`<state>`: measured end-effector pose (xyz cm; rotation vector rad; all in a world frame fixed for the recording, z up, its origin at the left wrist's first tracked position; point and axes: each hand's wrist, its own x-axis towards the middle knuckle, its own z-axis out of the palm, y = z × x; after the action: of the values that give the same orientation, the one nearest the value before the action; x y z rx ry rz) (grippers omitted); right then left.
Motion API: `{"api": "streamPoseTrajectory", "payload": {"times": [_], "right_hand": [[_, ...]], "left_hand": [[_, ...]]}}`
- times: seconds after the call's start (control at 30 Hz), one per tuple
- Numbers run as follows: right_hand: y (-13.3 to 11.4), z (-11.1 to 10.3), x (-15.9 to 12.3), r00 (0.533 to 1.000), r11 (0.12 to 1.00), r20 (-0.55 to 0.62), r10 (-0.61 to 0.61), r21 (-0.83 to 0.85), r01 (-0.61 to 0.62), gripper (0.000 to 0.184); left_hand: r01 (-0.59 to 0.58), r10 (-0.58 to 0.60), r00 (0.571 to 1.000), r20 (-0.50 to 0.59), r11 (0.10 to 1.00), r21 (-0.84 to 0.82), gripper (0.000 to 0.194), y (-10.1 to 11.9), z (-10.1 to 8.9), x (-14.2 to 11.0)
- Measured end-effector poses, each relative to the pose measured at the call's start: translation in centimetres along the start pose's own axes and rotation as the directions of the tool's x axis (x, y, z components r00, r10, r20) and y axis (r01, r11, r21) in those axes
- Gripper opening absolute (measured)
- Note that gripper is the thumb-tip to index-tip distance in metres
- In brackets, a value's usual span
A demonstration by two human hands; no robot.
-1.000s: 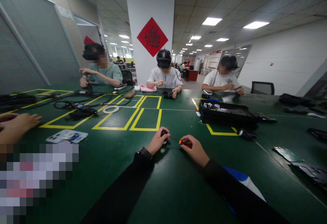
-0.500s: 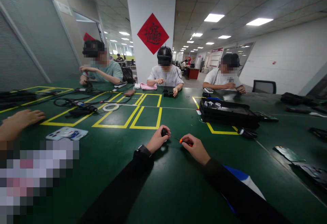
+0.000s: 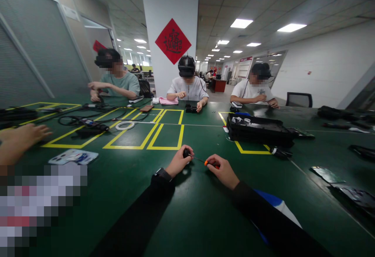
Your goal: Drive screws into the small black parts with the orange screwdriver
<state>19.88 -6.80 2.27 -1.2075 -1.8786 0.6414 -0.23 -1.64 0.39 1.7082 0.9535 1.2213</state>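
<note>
My left hand [image 3: 179, 161] is closed around a small black rounded part [image 3: 186, 153], most of it hidden by the fingers, so its kind cannot be made out. Opposite it, my right hand [image 3: 224, 170] grips a screwdriver [image 3: 211, 164] by its orange and black handle. The thin shaft points left, and its tip meets the black part at my left fingers. Both hands are just above the green table [image 3: 193, 218], close to its near middle. A dark watch band [image 3: 163, 174] circles my left wrist.
Black stacked trays [image 3: 260, 130] stand at right, with a black cylindrical item [image 3: 280, 152] before them. A blue and white cloth [image 3: 274, 202] lies under my right forearm. At left are a phone [image 3: 73, 156], a white cable coil [image 3: 125, 125] and a co-worker's hand [image 3: 26, 136]. Several people sit opposite.
My hands keep nearly the same pose, the screwdriver still between them. At left, the neighbour's hand has spread out flatter on the table. The camera view has tilted slightly.
</note>
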Motion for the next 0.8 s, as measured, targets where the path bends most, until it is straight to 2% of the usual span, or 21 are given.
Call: {"api": "streamPoseTrajectory", "payload": {"times": [0.23, 0.57, 0.8], "right_hand": [[-0.06, 0.00, 0.04, 1.000, 1.000, 0.012, -0.001, -0.005, 0.001, 0.016], [0.42, 0.10, 0.24, 0.999, 0.998, -0.009, -0.044, -0.034, 0.044, 0.018], [0.81, 0.28, 0.60, 1.000, 0.987, -0.026, 0.013, -0.163, -0.017, 0.021]], "left_hand": [[0.000, 0.000, 1.000, 0.019, 1.000, 0.005, 0.023, 0.33, -0.02, -0.07], [0.048, -0.048, 0.999, -0.020, 0.998, 0.035, 0.021, 0.25, 0.03, -0.15], [0.049, -0.048, 0.999, -0.021, 0.998, 0.037, 0.020, 0.35, 0.04, -0.10]]}}
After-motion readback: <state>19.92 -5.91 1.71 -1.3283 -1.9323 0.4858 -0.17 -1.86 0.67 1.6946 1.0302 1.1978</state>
